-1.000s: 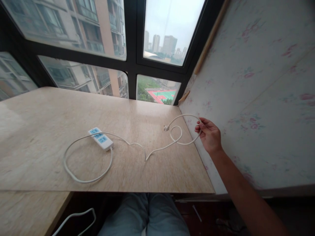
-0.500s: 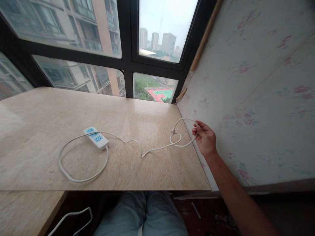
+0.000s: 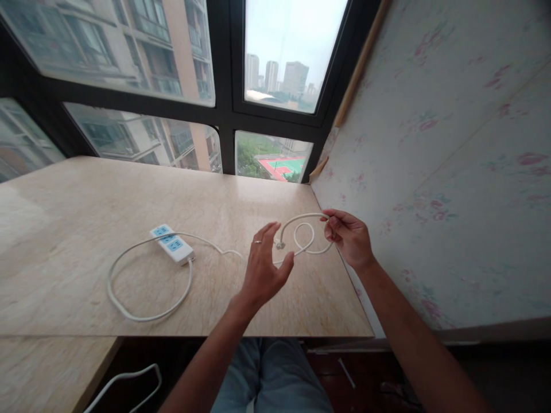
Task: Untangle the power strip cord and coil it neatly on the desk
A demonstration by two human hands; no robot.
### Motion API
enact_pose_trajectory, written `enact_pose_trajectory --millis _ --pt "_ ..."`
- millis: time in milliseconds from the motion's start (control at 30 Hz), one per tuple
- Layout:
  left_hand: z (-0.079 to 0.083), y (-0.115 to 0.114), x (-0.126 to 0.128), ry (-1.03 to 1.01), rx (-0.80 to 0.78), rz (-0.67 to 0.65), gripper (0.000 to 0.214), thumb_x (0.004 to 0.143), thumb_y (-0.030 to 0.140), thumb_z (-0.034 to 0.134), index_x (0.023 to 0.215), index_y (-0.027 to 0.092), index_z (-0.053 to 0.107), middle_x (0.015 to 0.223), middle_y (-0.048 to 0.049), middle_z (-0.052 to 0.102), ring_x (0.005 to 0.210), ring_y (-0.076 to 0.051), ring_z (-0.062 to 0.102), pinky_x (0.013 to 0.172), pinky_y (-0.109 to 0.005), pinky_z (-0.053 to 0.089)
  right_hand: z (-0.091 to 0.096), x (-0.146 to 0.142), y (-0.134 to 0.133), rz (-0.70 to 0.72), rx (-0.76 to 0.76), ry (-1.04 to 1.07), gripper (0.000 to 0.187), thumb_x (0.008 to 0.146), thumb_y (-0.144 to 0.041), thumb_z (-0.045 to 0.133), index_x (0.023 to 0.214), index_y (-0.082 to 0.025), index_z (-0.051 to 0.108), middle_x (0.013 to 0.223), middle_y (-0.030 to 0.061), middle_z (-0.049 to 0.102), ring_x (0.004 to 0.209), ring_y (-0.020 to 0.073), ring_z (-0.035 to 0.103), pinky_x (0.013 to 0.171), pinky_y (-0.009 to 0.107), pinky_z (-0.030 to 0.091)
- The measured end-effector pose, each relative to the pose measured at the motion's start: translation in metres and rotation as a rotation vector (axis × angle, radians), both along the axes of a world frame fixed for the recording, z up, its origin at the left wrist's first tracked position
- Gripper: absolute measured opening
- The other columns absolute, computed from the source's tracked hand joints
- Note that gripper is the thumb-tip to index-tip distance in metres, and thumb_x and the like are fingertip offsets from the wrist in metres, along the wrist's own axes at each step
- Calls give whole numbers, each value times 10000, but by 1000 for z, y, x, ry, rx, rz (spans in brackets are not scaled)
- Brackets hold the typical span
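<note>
A white power strip (image 3: 173, 245) with blue socket faces lies at the left of the marble-patterned countertop (image 3: 107, 201). Its white cord (image 3: 149, 319) makes a wide loop, then runs right, partly hidden behind my left hand (image 3: 266, 261). That hand is open, thumb and fingers spread around the plug (image 3: 280, 245) at the cord's end; I see no grip on it. Near the wall, my right hand (image 3: 350, 236) pinches the cord a short way back from the plug. Between my hands the cord arcs up, with a small loop beneath it.
Dark-framed windows (image 3: 224, 126) stand behind the countertop. A flowered papered wall (image 3: 430, 172) borders it on the right. Below the front edge are my legs (image 3: 284, 373), and another white cord (image 3: 129, 376) hangs at the lower left.
My left hand has come into view from below and reached the plug. My right hand has moved slightly left with the cord, and the plug has shifted left and a little lower in view.
</note>
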State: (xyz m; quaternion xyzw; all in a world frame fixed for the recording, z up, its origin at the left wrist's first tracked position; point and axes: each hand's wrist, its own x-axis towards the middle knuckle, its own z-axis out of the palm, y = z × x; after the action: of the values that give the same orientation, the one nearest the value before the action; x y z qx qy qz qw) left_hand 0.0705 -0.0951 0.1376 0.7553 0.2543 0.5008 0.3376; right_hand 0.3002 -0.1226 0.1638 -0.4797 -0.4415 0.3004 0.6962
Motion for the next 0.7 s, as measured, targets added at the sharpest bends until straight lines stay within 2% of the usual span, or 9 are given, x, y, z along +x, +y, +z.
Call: enact_pose_trajectory --millis 67,133,200,233,300,367,467,600,700 --pt "-11 25 22 49 33 119 568 801 395 661 1298 169 503 1389 -190 487 1331 -328 405 1069 -527 352 6 -7 3 33 -7 -53 254 731 -371 769 928 -213 739 801 28 707 507 82 521 436 226 372" --pt "-20 45 36 105 -41 110 533 808 489 636 1216 155 559 1315 -196 554 1283 -335 460 1046 -520 364 10 -11 6 48 3 -91 254 741 -378 764 928 -207 739 810 33 712 526 93 541 453 237 385" --pt "-27 58 41 133 -234 -13 471 855 586 525 1010 157 642 1034 -162 683 1047 -297 616 914 -462 466 11 -12 10 41 29 -110 249 749 -381 764 920 -203 736 794 32 712 561 110 571 489 251 418" --pt "-28 61 41 112 -367 -94 511 862 633 472 901 155 649 859 -134 694 873 -262 657 802 -413 507 11 -12 12 36 41 -118 250 754 -385 762 926 -205 732 793 30 711 598 123 596 522 260 443" --pt "-28 64 39 -20 -650 -233 585 832 707 446 758 152 614 590 -56 603 545 -171 587 546 -295 475 7 -9 16 49 39 -129 284 770 -398 753 989 -221 715 848 30 717 730 155 654 635 287 498" --pt "-24 65 36 -221 -886 -316 582 781 731 509 712 156 567 457 33 453 356 -86 393 381 -210 316 -2 -3 20 108 -7 -119 376 782 -425 741 1107 -250 671 983 37 716 907 181 672 787 322 514" --pt "-14 65 31 -440 -1080 -375 533 763 692 588 686 168 526 401 109 265 306 -35 180 328 -166 153 -27 7 24 189 -151 -78 551 757 -482 751 1232 -258 583 1187 74 665 1116 208 614 969 370 461" --pt "-5 64 28 -557 -1175 -432 489 814 642 576 685 172 532 389 115 203 311 -35 122 318 -150 127 -77 7 23 176 -407 -25 853 626 -526 829 1339 -223 472 1453 167 447 1342 267 430 1077 421 381" --pt "-7 62 30 -612 -1221 -515 490 850 640 524 688 177 533 391 112 179 319 -39 91 321 -147 121 -113 -13 22 278 -522 73 974 610 -551 825 1409 -200 392 1484 198 395 1360 280 410 1096 433 358"
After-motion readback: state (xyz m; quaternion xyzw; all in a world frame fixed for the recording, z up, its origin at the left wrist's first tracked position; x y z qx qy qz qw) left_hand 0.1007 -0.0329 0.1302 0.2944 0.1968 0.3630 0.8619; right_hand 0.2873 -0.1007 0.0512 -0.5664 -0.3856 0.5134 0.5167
